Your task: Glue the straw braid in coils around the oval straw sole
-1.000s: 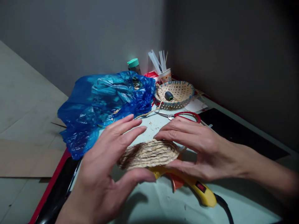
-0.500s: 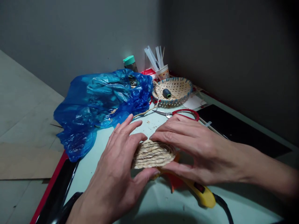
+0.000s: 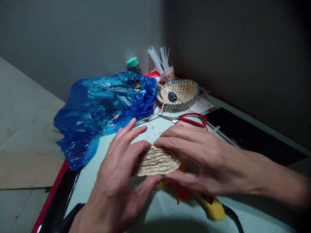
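Between my two hands, above the table, is a small coiled piece of twisted straw rope, its rows stacked side by side. My left hand grips its left end, thumb below and index finger on top. The right end is held by my right hand, thumb underneath and fingers curled over the upper edge. Below the piece and partly hidden by it lies a yellow and orange hot glue gun with a black cord. Red-handled scissors lie just beyond my right fingers.
A crumpled blue plastic bag covers the left back of the table. Behind stand a woven basket holding a dark thread spool, a paper cup of glue sticks, and a green-lidded jar. A black panel lies on the right.
Both hands keep their grip on the straw piece, which shifts slightly left and tilts a little. The whole view has moved slightly; the other things lie as before.
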Tool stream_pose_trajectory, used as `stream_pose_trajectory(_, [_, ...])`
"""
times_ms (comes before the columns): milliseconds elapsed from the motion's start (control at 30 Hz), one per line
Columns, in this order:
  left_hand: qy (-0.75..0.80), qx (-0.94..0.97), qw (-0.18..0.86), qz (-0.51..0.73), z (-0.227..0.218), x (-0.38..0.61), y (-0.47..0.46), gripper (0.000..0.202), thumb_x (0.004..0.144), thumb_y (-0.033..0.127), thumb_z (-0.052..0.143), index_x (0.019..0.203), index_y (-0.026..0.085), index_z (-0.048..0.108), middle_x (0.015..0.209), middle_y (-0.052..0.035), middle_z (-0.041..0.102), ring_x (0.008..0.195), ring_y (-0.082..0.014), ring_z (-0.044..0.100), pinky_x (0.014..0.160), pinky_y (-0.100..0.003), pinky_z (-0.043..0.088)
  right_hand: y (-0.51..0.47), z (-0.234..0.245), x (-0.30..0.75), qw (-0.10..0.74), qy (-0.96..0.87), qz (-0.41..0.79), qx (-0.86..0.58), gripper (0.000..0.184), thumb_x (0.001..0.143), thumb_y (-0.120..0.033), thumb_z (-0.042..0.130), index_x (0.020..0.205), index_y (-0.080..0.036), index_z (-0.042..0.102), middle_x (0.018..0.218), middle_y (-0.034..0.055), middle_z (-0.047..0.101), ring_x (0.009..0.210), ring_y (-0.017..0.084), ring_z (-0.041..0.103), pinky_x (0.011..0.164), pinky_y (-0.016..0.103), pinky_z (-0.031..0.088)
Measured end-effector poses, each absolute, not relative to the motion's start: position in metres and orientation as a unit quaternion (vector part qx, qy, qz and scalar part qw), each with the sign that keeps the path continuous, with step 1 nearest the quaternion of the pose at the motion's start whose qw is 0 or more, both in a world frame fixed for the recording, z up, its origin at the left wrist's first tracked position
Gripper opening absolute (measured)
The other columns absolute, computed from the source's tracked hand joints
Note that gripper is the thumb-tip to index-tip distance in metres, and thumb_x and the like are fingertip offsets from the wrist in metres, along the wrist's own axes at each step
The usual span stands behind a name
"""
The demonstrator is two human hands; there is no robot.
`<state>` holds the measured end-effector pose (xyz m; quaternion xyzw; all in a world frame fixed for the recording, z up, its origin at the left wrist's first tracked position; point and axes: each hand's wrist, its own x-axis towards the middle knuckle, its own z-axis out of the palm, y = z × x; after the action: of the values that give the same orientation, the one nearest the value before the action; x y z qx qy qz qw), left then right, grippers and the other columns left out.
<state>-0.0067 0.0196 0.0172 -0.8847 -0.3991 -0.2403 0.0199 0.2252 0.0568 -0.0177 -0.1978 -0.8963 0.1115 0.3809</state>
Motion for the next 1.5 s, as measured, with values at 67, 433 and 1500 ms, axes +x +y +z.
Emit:
stream_pose_trajectory(67, [-0.401, -0.883, 0.02, -0.243, 0.018, -0.006, 0.019, 0.032, 0.09, 0.025, 0.072, 0.117, 0.02, 0.056, 0.145, -0.0159, 0.06, 0.151, -0.0327, 0.043, 0.12, -0.052, 0.041, 0.056, -0.018, 0.225, 0.382, -0.895, 0.121, -0.197, 0.035, 0.095, -0.026, 0.071, 0.122, -0.006, 0.062, 0.113, 0.0121, 0.065, 0.103, 0.022, 0.062, 0.088, 0.036, 0.05])
stream_pose_trajectory(433, [-0.407, -0.88, 0.001, -0.245, 0.02, -0.002, 0.021, 0.03, 0.089, 0.021, 0.07, 0.114, 0.021, 0.056, 0.145, -0.0159, 0.062, 0.15, -0.0302, 0.046, 0.121, -0.052, 0.041, 0.056, -0.017, 0.225, 0.381, -0.895, 0.125, -0.194, 0.032, 0.097, -0.028, 0.068, 0.119, -0.005, 0.062, 0.112, 0.0125, 0.065, 0.102, 0.022, 0.062, 0.088, 0.037, 0.05])
stream_pose_trajectory(1500, [-0.46, -0.811, -0.176, -0.317, 0.028, -0.033, 0.031, 0.067, 0.089, 0.039, 0.078, 0.151, 0.038, 0.053, 0.161, -0.0009, 0.053, 0.151, -0.0306, 0.044, 0.124, -0.049, 0.035, 0.067, -0.018, 0.228, 0.422, -0.866, 0.164, -0.213, 0.039, 0.087, -0.02, 0.072, 0.122, -0.013, 0.059, 0.114, 0.0086, 0.065, 0.102, 0.017, 0.062, 0.088, 0.029, 0.053])
